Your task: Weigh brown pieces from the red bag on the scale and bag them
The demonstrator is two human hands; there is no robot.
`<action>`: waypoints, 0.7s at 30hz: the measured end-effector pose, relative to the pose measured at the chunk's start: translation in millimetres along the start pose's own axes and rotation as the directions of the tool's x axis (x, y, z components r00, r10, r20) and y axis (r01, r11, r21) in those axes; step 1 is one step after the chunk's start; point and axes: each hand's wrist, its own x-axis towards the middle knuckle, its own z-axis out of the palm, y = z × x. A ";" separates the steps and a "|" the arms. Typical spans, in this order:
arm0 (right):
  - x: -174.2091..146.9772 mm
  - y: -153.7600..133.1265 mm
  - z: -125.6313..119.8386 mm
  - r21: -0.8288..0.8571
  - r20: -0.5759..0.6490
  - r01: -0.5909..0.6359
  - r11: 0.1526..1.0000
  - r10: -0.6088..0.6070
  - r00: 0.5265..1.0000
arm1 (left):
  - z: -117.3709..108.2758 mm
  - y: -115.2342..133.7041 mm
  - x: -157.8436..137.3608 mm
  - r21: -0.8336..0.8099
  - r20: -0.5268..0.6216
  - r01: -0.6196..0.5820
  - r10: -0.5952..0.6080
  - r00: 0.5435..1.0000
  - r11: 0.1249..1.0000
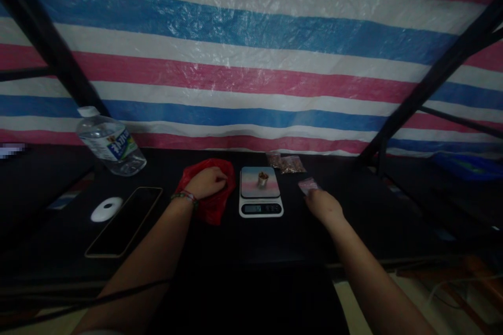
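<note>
On the table's middle stands a white digital kitchen scale [261, 210], its display lit but too small to read. A little metal cup [262, 182] filled with brown bits rests on its plate. Left of the scale lies a red plastic bag [214, 213]; my left hand [208, 182] is over its opening with the fingers curled in, and what they hold, if anything, is hidden. My right hand [323, 205], right of the scale, pinches a small clear plastic bag [308, 184]. Behind the scale lie small filled bags [292, 164] of brown bits.
A clear water bottle [112, 144] stands at the back left. Nearer lie a phone [124, 224] and a white oval object [106, 209]. Black slanted posts [412, 99] flank the table, with a striped plastic sheet [251, 84] behind. A blue item [469, 166] is far right.
</note>
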 end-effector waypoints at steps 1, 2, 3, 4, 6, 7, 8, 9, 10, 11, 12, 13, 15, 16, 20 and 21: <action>0.3 0.3 -1.6 0.012 0.007 0.016 1.000 -0.016 1.000 | 0.0 0.8 -0.1 0.010 -0.027 0.005 -0.005 1.000 1.000; 0.8 1.1 -3.2 0.023 0.018 0.034 0.999 -0.034 0.999 | 0.2 1.6 -0.1 0.018 -0.054 0.010 -0.009 0.999 1.000; 1.6 2.1 -4.6 0.033 0.030 0.052 0.998 -0.053 0.998 | 0.6 2.3 -0.1 0.023 -0.077 0.016 -0.014 0.997 1.000; 2.6 3.5 -5.8 0.037 0.040 0.069 0.997 -0.071 0.997 | 1.0 3.0 -0.1 0.023 -0.097 0.021 -0.019 0.995 1.000; 4.4 6.7 -8.1 0.019 0.046 0.087 0.996 -0.088 0.995 | 1.8 4.2 0.1 0.015 -0.127 0.029 -0.027 0.992 0.999; 5.2 8.6 -9.9 0.005 0.034 0.082 0.997 -0.083 0.996 | 2.0 4.8 0.2 0.013 -0.142 0.030 -0.028 0.989 0.999; 5.8 10.6 -12.7 -0.003 0.006 0.067 0.998 -0.067 0.998 | 2.1 5.4 0.3 0.011 -0.158 0.031 -0.029 0.987 0.999; 6.1 12.4 -16.7 0.003 -0.042 0.052 0.999 -0.052 0.998 | 2.0 6.1 0.5 0.006 -0.173 0.030 -0.029 0.984 1.000; 6.0 13.4 -22.0 0.029 -0.118 0.046 0.999 -0.043 0.992 | 1.8 7.0 0.8 -0.006 -0.184 0.024 -0.025 0.983 1.000; 5.6 13.2 -28.3 0.078 -0.218 0.070 0.994 -0.052 0.975 | 1.7 8.2 1.1 -0.027 -0.190 0.012 -0.017 0.982 1.000; 4.7 11.0 -35.4 0.149 -0.333 0.137 0.979 -0.081 0.940 | 1.7 9.8 1.4 -0.061 -0.191 -0.009 -0.003 0.982 0.998; 3.3 6.3 -42.6 0.231 -0.448 0.243 0.942 -0.119 0.886 | 2.0 12.0 1.7 -0.109 -0.188 -0.034 0.012 0.982 0.993; -0.4 -12.1 -55.5 0.398 -0.606 0.506 0.765 -0.195 0.771 | 3.9 17.7 1.9 -0.255 -0.184 -0.085 0.038 0.982 0.963; -2.4 -25.5 -60.2 0.483 -0.622 0.600 0.638 -0.232 0.748 | 5.6 21.0 1.8 -0.357 -0.187 -0.109 0.043 0.981 0.928; -7.0 -93.5 -64.5 0.699 -0.476 0.669 0.253 -0.534 0.699 | 16.0 31.5 -0.4 -0.815 -0.191 -0.182 0.042 0.981 0.550; -6.5 -109.6 -62.8 0.691 -0.489 0.685 0.231 -0.548 0.679 | 18.3 32.3 -1.3 -0.890 -0.182 -0.180 0.035 0.983 0.420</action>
